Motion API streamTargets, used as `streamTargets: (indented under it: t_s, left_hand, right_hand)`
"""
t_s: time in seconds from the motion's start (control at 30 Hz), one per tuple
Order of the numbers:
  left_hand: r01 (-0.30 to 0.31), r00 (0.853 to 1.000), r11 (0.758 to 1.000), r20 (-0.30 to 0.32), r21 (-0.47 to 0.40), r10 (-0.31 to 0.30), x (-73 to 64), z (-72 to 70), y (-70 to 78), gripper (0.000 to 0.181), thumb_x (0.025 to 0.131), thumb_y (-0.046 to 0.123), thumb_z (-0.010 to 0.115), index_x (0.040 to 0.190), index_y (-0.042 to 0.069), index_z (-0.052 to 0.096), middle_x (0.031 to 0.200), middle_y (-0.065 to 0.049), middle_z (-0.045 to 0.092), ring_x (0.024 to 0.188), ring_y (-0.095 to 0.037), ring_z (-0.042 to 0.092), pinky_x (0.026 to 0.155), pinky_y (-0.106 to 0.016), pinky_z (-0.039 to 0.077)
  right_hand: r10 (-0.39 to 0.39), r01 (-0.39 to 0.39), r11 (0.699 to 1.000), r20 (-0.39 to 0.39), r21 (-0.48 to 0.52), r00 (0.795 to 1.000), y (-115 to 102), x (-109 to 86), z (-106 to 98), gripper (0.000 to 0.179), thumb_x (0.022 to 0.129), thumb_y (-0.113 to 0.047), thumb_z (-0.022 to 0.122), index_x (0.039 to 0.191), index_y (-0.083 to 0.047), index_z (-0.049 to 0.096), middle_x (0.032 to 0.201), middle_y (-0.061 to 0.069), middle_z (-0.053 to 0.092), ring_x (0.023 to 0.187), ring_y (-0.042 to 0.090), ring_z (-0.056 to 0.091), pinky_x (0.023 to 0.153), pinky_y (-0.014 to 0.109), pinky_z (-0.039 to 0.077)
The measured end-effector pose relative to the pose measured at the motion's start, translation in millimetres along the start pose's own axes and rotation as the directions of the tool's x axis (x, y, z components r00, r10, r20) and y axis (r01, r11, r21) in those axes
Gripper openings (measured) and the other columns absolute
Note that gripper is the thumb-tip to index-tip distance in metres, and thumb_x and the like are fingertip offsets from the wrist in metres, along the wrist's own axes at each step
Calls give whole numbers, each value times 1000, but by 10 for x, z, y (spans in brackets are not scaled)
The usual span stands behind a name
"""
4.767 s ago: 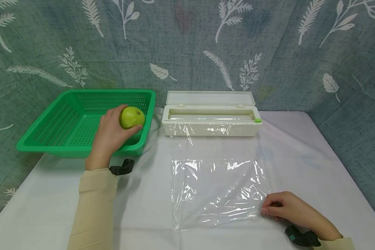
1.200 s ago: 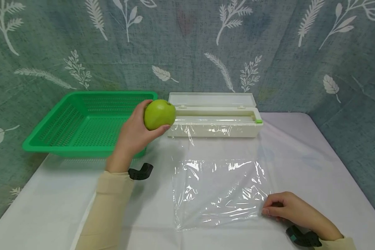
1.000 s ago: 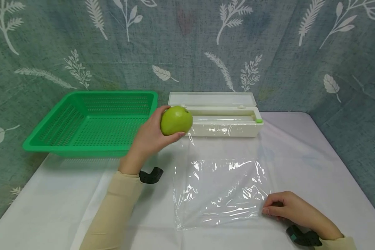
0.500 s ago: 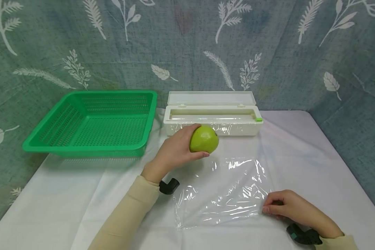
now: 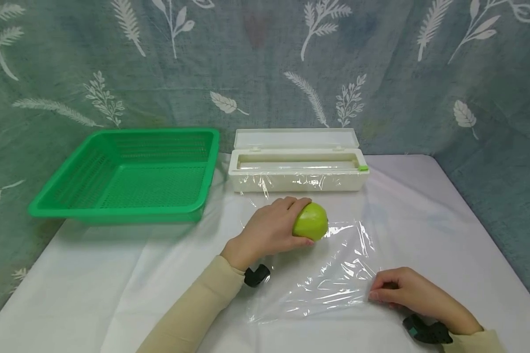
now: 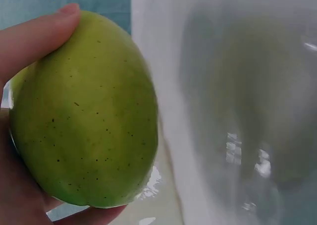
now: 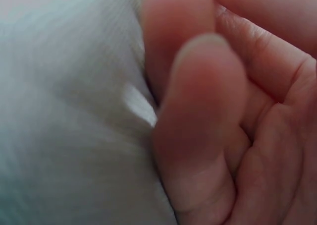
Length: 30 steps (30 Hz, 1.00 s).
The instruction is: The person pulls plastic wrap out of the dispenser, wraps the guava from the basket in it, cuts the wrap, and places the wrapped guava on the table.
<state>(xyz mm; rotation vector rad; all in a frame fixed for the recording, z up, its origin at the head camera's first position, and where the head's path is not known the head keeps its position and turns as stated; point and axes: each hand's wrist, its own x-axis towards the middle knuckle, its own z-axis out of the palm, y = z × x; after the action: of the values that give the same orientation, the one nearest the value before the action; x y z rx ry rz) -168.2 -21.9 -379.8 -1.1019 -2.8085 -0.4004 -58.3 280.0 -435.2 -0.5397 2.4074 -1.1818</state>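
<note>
In the head view my left hand (image 5: 274,225) grips a green apple (image 5: 310,221) from its left side, fingers over the top and thumb below. Up close in the left wrist view the apple (image 6: 89,116) shows small dark specks. It is held over a sheet of cling film (image 5: 331,289) spread on the white cloth, its left part covered by my hand and forearm. At the film's near right corner, my right hand (image 5: 410,291) pinches the edge between thumb and forefinger; the right wrist view has that thumb (image 7: 203,101) close against the fingers.
A white cling film dispenser (image 5: 298,181) stands at the back with its lid raised, film running from it over its front. A green plastic basket (image 5: 132,213) is at the back left. Patterned fabric (image 5: 265,63) hangs behind the white-clothed table (image 5: 70,289).
My left hand has carried the apple out from the green basket, rightward past the dispenser's front, then nearer and lower over the film. My right hand has stayed at the film's corner.
</note>
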Motion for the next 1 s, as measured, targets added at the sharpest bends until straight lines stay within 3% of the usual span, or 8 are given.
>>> streamTargets:
  t_s: [0.2,0.43,0.73,1.0]
  left_hand:
    - [18,1000,1000,6,-25,-18,103,20,30,83,66,62,64,133,24,34,116,1,48,96,-14,48,69,-34,46]
    - [63,997,996,49,-55,-61,179,85,102,81,66,63,63,132,26,34,108,3,49,89,-11,47,63,-32,44]
    - [31,996,998,88,-62,-25,208,172,157,80,68,63,63,132,25,34,108,1,50,89,-12,47,63,-32,45]
    - [21,994,1000,105,-5,-21,222,232,154,79,67,63,63,132,26,36,108,1,49,90,-12,48,63,-31,45]
  right_hand:
    - [4,-4,1000,5,-12,1000,-22,23,1,14,82,-36,62,78,-23,63,59,-11,50,49,2,46,44,23,41]
    - [20,-20,1000,15,3,1000,-24,17,-25,14,82,-36,61,78,-22,63,59,-9,51,50,2,45,45,23,41]
    - [17,-17,1000,3,-6,1000,13,0,-30,14,82,-36,61,77,-22,63,59,-10,50,50,2,46,45,23,42]
    - [-3,3,1000,17,8,1000,6,10,-38,13,82,-35,61,78,-22,63,59,-10,50,50,3,46,45,23,41]
